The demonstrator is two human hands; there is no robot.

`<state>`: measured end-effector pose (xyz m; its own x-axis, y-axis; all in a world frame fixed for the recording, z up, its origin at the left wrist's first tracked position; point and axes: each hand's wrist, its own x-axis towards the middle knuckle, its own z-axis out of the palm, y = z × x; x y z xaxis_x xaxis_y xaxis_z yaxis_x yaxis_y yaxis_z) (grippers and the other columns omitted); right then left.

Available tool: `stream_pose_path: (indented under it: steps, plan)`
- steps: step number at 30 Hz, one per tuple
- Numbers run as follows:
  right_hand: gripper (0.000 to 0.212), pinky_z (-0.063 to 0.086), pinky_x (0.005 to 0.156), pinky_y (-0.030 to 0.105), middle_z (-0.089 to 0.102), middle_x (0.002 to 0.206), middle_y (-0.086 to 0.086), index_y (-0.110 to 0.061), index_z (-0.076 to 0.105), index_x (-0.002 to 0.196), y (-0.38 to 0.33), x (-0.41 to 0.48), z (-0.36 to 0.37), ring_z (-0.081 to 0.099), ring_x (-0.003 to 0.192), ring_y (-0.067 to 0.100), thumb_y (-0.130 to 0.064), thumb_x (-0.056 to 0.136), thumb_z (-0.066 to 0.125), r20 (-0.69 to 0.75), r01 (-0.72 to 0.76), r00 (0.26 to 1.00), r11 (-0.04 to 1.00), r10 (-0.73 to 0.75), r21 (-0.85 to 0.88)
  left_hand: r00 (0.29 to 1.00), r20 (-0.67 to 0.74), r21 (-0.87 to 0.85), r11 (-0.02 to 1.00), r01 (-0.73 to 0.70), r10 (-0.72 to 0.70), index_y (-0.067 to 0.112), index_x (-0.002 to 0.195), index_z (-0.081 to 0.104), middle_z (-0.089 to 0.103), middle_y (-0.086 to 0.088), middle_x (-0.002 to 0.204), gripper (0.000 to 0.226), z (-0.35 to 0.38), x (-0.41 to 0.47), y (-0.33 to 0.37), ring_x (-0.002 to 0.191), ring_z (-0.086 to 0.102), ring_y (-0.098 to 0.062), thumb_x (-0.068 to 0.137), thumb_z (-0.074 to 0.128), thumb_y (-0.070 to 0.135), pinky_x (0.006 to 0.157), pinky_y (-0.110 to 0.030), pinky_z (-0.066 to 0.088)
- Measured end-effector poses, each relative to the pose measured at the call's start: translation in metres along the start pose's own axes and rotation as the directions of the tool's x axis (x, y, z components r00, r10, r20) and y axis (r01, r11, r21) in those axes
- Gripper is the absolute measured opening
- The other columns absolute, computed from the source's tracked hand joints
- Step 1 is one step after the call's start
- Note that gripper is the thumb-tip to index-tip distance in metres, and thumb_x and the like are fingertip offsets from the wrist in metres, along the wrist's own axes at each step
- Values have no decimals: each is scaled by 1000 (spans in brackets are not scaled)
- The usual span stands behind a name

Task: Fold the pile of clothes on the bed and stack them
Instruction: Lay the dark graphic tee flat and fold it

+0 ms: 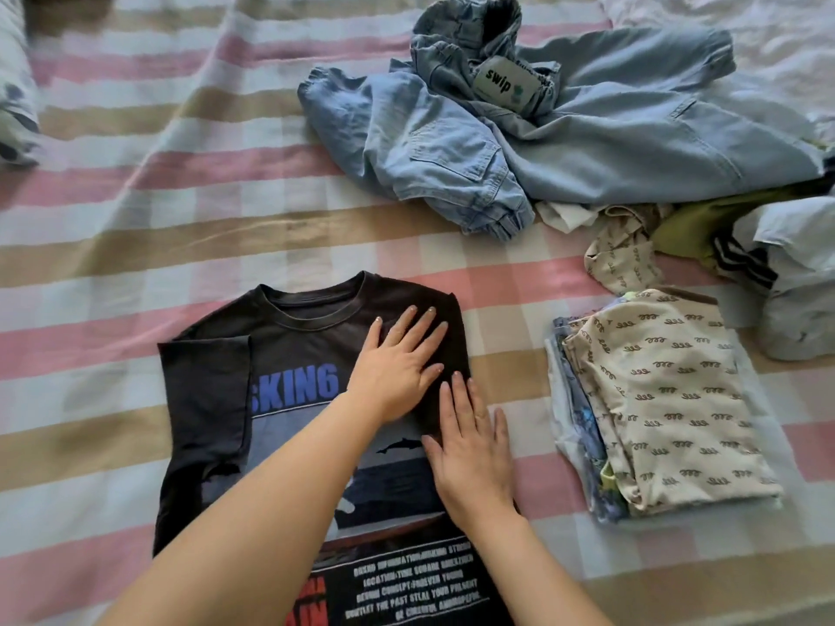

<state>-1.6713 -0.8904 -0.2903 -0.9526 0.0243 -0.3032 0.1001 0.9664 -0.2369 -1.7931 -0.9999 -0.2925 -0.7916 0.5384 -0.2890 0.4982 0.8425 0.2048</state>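
A black T-shirt (208, 399) with blue lettering and a printed picture lies at 6 o'clock on the striped bed (135, 219), sides folded in. The left hand (397, 363) and right hand (470, 454) press flat on it with straight fingers, gripping nothing. A folded stack (668, 399) sits at 3 o'clock.

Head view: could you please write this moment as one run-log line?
step: folding black T-shirt | left hand: flat on shirt | right hand: flat on shirt | folded stack: right of shirt

A bedroom at home: the bed (519, 562) in front of me fills the frame, spread with a pink, tan and white checked sheet (135, 210). On it lie crumpled denim trousers (610, 128) at upper right and a folded stack (668, 399) of clothes at right.
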Motion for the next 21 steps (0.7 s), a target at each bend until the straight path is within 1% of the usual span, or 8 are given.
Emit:
stream_pose_path:
  steps: [3,6,10,11,15,18,19,21]
  plan:
    - [71,-24,102,41,-47,137,-5,-23,-39,128,4,-11,6,-46,123,19,-50,96,18,85,-34,995,992,44,-121,997,25,51,996,70,-71,35,145,-9,-13,9,156,59,7,0,2,142,-17,-13,95,16,54,113,-46,-11]
    - [72,-25,104,43,-38,146,0,-23,-34,133,3,-24,4,-46,126,15,-48,96,22,95,-35,994,995,44,-96,994,-40,-18,995,97,-97,29,148,1,-7,3,157,58,9,-22,12,143,-13,-17,97,24,47,113,-46,-8]
    - [58,31,105,48,34,147,7,-16,40,138,-6,-66,-8,18,141,19,-42,86,38,27,129,991,991,-128,-46,991,-137,-125,992,-19,2,20,143,33,25,-5,153,55,18,-106,28,142,19,-25,92,50,30,111,-51,20]
    - [57,33,105,48,34,148,6,-17,42,138,-3,-80,-8,23,141,20,-42,87,41,99,137,987,987,-129,-80,989,-145,-134,991,-17,-2,18,139,40,33,-7,149,54,24,-132,31,139,28,-28,88,57,27,108,-53,27]
    - [63,-5,114,40,-17,153,-5,-24,-8,146,25,-122,5,-25,136,12,-43,97,28,253,61,967,994,-37,-88,995,-59,-145,987,76,-85,16,135,47,40,-9,145,56,45,-225,25,135,35,-31,83,66,24,107,-51,26]
    - [59,27,109,47,31,150,10,-14,41,139,36,-149,-6,26,140,28,-30,86,62,156,90,984,996,-89,-4,989,-112,-168,983,81,-100,8,123,59,52,-14,134,43,52,-281,11,124,48,-35,81,66,13,101,-52,38]
    - [53,40,99,47,51,134,15,-10,57,124,41,-157,-6,48,124,36,-25,76,74,120,117,986,993,-117,5,982,-153,-178,980,85,-113,5,116,63,58,-16,127,35,54,-298,7,117,55,-36,82,60,12,96,-52,45]
    - [46,50,81,43,62,104,14,-11,67,99,53,-170,-4,61,93,37,-22,59,86,88,142,986,990,-139,-29,960,-218,-202,970,134,-178,3,106,67,65,-17,110,33,58,-325,-5,100,60,-35,82,47,16,81,-48,53]
